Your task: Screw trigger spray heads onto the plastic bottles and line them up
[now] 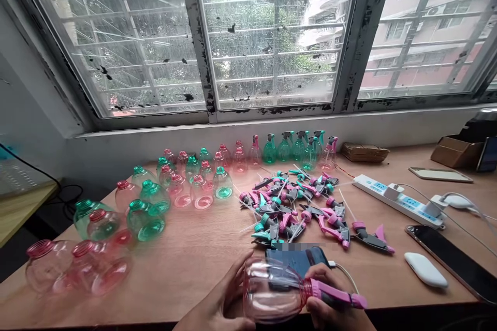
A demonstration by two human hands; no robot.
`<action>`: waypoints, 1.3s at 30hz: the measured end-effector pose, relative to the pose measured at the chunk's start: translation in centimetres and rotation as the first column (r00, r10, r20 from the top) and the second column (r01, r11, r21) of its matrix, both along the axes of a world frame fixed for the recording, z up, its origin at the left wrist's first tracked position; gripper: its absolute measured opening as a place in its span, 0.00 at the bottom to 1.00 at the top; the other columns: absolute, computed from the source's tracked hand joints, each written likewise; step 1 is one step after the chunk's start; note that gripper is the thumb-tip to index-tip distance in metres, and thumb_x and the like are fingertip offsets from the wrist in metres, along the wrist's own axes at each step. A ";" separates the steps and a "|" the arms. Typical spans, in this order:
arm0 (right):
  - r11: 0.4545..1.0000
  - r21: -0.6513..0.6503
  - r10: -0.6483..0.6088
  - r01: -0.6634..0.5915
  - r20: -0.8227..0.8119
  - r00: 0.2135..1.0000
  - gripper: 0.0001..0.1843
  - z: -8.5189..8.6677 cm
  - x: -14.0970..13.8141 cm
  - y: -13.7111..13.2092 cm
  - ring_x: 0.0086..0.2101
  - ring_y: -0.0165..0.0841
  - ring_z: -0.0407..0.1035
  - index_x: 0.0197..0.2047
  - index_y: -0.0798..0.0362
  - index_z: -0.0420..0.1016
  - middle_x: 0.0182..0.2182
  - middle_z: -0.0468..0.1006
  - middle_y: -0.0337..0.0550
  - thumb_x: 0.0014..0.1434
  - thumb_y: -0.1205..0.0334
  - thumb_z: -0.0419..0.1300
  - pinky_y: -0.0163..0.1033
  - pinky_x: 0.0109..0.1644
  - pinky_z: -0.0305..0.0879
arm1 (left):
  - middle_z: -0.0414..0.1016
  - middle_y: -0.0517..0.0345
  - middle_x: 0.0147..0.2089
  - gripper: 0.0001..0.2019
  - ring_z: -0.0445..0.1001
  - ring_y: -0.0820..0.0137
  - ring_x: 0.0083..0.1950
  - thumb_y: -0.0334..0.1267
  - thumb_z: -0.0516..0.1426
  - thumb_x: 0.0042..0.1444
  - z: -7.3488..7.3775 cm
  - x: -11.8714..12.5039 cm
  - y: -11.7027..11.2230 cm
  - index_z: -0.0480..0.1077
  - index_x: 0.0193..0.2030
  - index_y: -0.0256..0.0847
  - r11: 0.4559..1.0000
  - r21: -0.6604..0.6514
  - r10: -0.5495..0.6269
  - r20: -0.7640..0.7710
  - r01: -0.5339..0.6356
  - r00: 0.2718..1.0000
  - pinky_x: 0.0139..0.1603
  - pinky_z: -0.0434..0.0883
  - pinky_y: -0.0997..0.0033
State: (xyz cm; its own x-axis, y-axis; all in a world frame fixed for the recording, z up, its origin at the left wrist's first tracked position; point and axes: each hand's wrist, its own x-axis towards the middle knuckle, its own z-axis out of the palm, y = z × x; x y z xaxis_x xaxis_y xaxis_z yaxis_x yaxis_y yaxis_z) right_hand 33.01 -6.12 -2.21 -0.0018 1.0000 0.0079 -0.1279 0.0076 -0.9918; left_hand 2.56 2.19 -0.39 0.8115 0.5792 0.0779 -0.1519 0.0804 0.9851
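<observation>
Near the table's front edge, a clear pink spray bottle (272,292) lies on its side between my hands, its pink and grey trigger head (336,295) pointing right. My left hand (227,292) wraps round the bottle's base end. Fingers of my right hand (322,297) are closed round the trigger head at the neck. Behind the bottle is a phone (298,261) with a lit screen, partly hidden. A pile of loose pink, green and grey trigger heads (291,201) with thin tubes lies just beyond, and one pink trigger head (373,238) sits apart at its right.
Several open pink and green bottles (151,196) stand at the left. Bottles with heads fitted (285,150) line the back wall. On the right are a white power strip (396,199), a dark phone (454,253), a white case (426,269) and a cardboard box (458,151).
</observation>
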 end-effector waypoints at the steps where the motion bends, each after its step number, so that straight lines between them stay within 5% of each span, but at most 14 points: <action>1: 1.000 -0.008 -0.004 0.004 0.000 1.000 0.28 0.0 0.0 0.0 0.20 0.30 0.72 0.44 0.49 0.74 0.21 0.78 0.31 0.56 0.38 0.77 0.32 0.25 0.63 | 0.51 0.50 0.86 0.48 0.53 0.45 0.85 0.42 0.69 0.65 0.0 0.1 0.0 0.46 0.83 0.64 0.999 0.031 -0.013 0.004 0.013 1.000 0.82 0.53 0.36; 4: 1.000 -0.022 -0.010 0.010 0.013 1.000 0.29 -0.2 -0.2 0.0 0.20 0.29 0.71 0.43 0.50 0.73 0.21 0.77 0.31 0.57 0.36 0.76 0.31 0.25 0.63 | 0.50 0.51 0.86 0.51 0.53 0.45 0.85 0.42 0.71 0.62 0.5 0.5 -0.1 0.45 0.82 0.67 0.999 0.019 -0.042 0.074 0.041 0.996 0.82 0.51 0.36; 10: 1.000 -0.003 -0.019 0.019 0.033 0.999 0.30 -0.1 -0.4 0.1 0.20 0.29 0.71 0.43 0.50 0.73 0.22 0.76 0.31 0.55 0.34 0.76 0.32 0.24 0.64 | 0.59 0.47 0.82 0.46 0.54 0.43 0.84 0.45 0.75 0.56 2.4 1.2 -0.5 0.61 0.78 0.55 0.997 -0.081 -0.006 0.065 0.011 0.998 0.83 0.48 0.36; 16: 1.000 0.006 -0.010 0.010 0.048 0.999 0.29 0.5 -0.3 0.1 0.20 0.30 0.72 0.43 0.49 0.73 0.22 0.77 0.32 0.56 0.35 0.76 0.33 0.24 0.65 | 0.59 0.52 0.82 0.51 0.70 0.45 0.76 0.38 0.74 0.59 0.8 0.7 -0.1 0.51 0.80 0.73 0.998 -0.055 -0.019 0.076 0.023 0.997 0.75 0.65 0.33; 23: 1.000 0.020 0.024 -0.025 0.041 0.999 0.29 0.3 -0.3 0.2 0.20 0.30 0.70 0.42 0.49 0.73 0.21 0.75 0.31 0.54 0.35 0.77 0.33 0.25 0.62 | 0.63 0.46 0.80 0.48 0.59 0.41 0.82 0.48 0.75 0.54 1.8 0.8 -0.7 0.59 0.78 0.55 0.994 -0.107 -0.003 0.040 0.007 0.999 0.81 0.55 0.36; 28: 1.000 0.013 0.019 -0.019 0.017 1.000 0.29 0.0 -0.2 0.3 0.19 0.30 0.71 0.42 0.49 0.73 0.22 0.77 0.31 0.54 0.36 0.77 0.33 0.25 0.62 | 0.65 0.45 0.78 0.54 0.68 0.45 0.77 0.41 0.76 0.54 0.3 0.2 -0.5 0.51 0.81 0.62 0.993 -0.094 0.070 -0.056 -0.075 0.996 0.78 0.60 0.34; 31: 1.000 0.022 0.013 -0.013 0.028 1.000 0.29 0.1 -0.3 0.3 0.19 0.30 0.70 0.42 0.49 0.73 0.22 0.76 0.31 0.54 0.36 0.77 0.33 0.24 0.62 | 0.58 0.48 0.82 0.59 0.63 0.42 0.80 0.40 0.79 0.47 0.2 0.2 -0.2 0.52 0.80 0.63 0.993 -0.076 0.092 -0.040 -0.095 0.995 0.80 0.56 0.34; 35: 1.000 0.013 -0.014 0.014 0.024 1.000 0.30 0.1 -0.4 0.3 0.18 0.29 0.71 0.41 0.48 0.74 0.24 0.77 0.31 0.52 0.34 0.77 0.33 0.25 0.63 | 0.60 0.48 0.82 0.49 0.55 0.40 0.83 0.47 0.76 0.52 1.4 0.8 -0.3 0.62 0.78 0.54 0.995 -0.097 0.017 0.010 -0.016 1.000 0.82 0.52 0.36; 39: 1.000 0.021 -0.010 0.010 -0.002 1.000 0.30 0.1 -0.3 0.2 0.18 0.30 0.71 0.43 0.48 0.73 0.21 0.77 0.31 0.53 0.35 0.77 0.32 0.24 0.62 | 0.61 0.53 0.82 0.48 0.57 0.44 0.84 0.41 0.75 0.56 1.3 0.8 -0.5 0.57 0.79 0.64 0.998 -0.063 0.028 0.044 -0.025 0.999 0.82 0.54 0.36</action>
